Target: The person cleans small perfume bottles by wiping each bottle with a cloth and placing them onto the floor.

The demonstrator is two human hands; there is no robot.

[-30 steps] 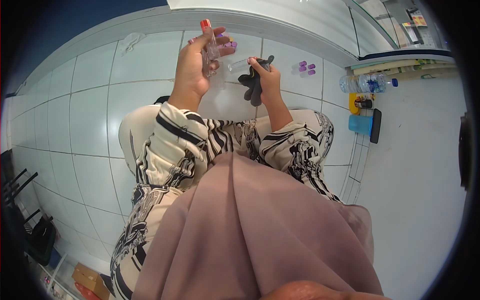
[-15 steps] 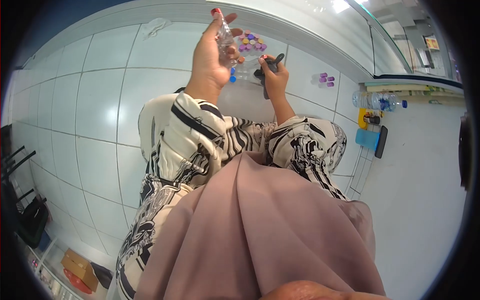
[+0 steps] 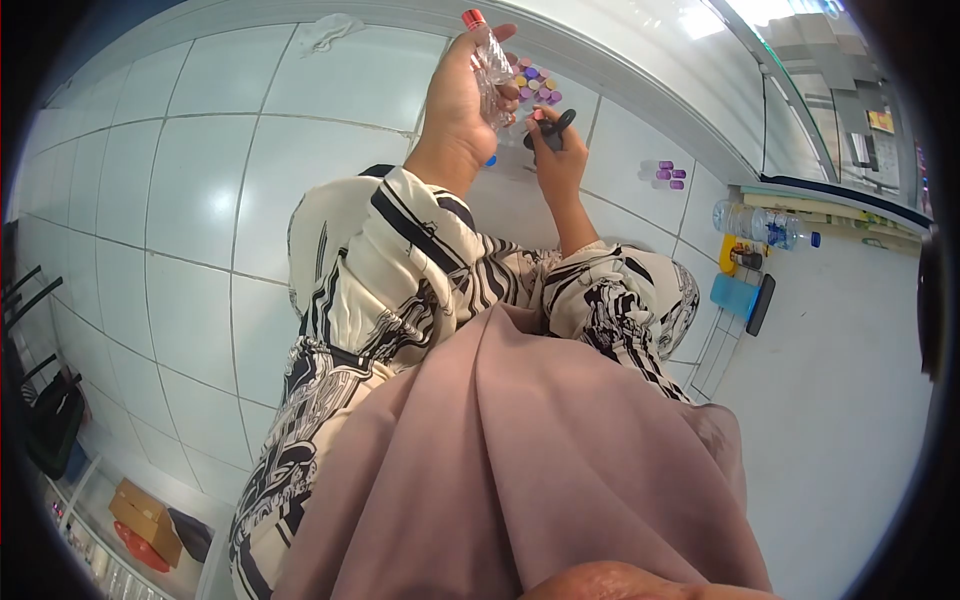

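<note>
Head view. Counts, left to right: one crumpled white sheet (image 3: 332,32) on the tiled floor (image 3: 190,205); one clear bottle (image 3: 490,60) with a red cap (image 3: 474,18), in my left hand (image 3: 458,105); more clear material in the same palm, whether a second bottle I cannot tell; one blue cap (image 3: 490,160) visible beside my left wrist; one cluster of mixed-colour caps (image 3: 534,85), crowded and partly hidden, total not counted; four purple caps (image 3: 671,174) in a separate group; one large water bottle (image 3: 765,222), lying down.

Hands: my left is turned palm inward, half curled, fingers bent around the clear bottle, index finger extended past its neck. My right hand (image 3: 562,165) is closed more tightly, pinching a dark object (image 3: 570,122) with a rounded end; a small reddish piece (image 3: 540,114) shows at the thumb tip. Whether that piece belongs to something inside the grip I cannot tell.

Orientation: clear bottle held above the floor, left of the cap cluster. Cap end points away from me and slightly left; long axis slants down and rightward toward my curled fingers. Water bottle axis roughly crosswise, its capped end to the right.
</note>
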